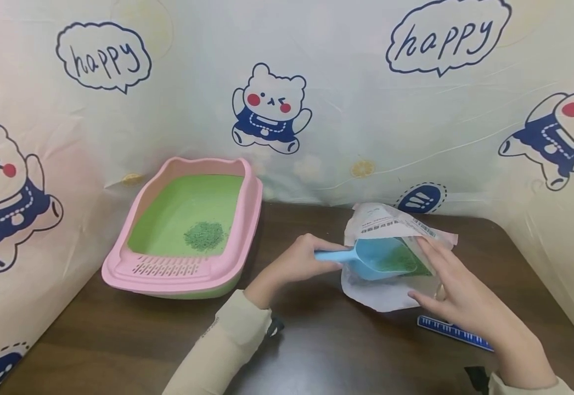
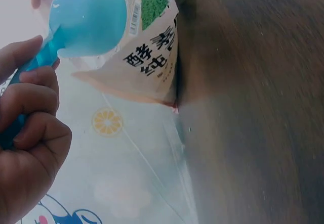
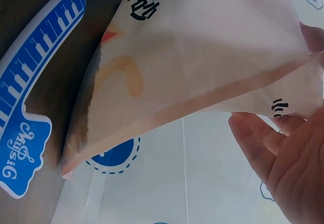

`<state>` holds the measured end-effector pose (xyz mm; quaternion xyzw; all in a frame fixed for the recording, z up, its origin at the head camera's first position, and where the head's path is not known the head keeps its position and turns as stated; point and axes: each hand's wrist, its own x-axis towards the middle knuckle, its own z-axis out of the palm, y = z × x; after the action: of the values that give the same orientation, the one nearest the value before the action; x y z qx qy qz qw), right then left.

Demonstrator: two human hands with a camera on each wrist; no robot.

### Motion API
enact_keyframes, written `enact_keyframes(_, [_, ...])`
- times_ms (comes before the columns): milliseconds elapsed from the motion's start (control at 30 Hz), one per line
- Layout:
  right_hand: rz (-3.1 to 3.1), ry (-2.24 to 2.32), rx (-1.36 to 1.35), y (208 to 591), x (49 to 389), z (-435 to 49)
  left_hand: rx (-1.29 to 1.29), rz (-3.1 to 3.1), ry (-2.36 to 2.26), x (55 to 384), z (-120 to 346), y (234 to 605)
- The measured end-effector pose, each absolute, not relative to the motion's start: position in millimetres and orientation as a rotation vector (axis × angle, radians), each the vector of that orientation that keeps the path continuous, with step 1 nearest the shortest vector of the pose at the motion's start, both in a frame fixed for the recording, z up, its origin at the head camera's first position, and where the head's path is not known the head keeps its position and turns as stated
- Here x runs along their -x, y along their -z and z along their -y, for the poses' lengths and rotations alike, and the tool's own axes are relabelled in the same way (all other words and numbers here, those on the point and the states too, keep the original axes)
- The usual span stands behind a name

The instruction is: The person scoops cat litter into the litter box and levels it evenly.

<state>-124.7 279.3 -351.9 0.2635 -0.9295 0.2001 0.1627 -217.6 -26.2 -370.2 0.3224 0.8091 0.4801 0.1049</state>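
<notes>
My left hand [image 1: 299, 259] grips the handle of a light blue scoop [image 1: 373, 255], fingers curled round it in the left wrist view. The scoop's bowl lies in the mouth of a white cat litter bag [image 1: 366, 296], beside green granules [image 1: 417, 266]. How full the scoop is, I cannot tell. At the bag's right side, my right hand [image 1: 470, 293] holds the edge of the opening, thumb in front and fingers behind. A pink-rimmed litter box [image 1: 249, 219] with a green base stands at the left, a small heap of green granules [image 1: 204, 236] on its floor.
A blue piano-keyboard ruler [image 1: 445, 331] lies on the dark wooden table [image 1: 316, 351], below the right hand and partly covered by the forearm. Behind the table hangs a printed cloth [image 1: 336, 109], close to the bag and the box.
</notes>
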Motion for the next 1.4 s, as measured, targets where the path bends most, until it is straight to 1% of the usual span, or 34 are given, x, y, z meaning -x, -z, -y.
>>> enact_keyframes(467, [2.651,-0.62,-0.751,352.0,124.6,-280.1,-0.896,-2.397,-1.393,205.7,46.6,358.0])
enact_keyframes(700, [2.647,-0.634,-0.764,352.7,125.4,-280.9,-0.951,-2.427,-1.379,199.8,59.2,353.9])
enact_keyframes(1100, [2.661,-0.663,-0.754,353.4,125.6,-281.3,-0.92,-2.452,-1.364,193.8,81.5,350.7])
enact_keyframes(1400, [2.667,-0.667,-0.75,354.8,126.6,-282.2,-0.983,-2.451,-1.373,191.1,94.4,347.7])
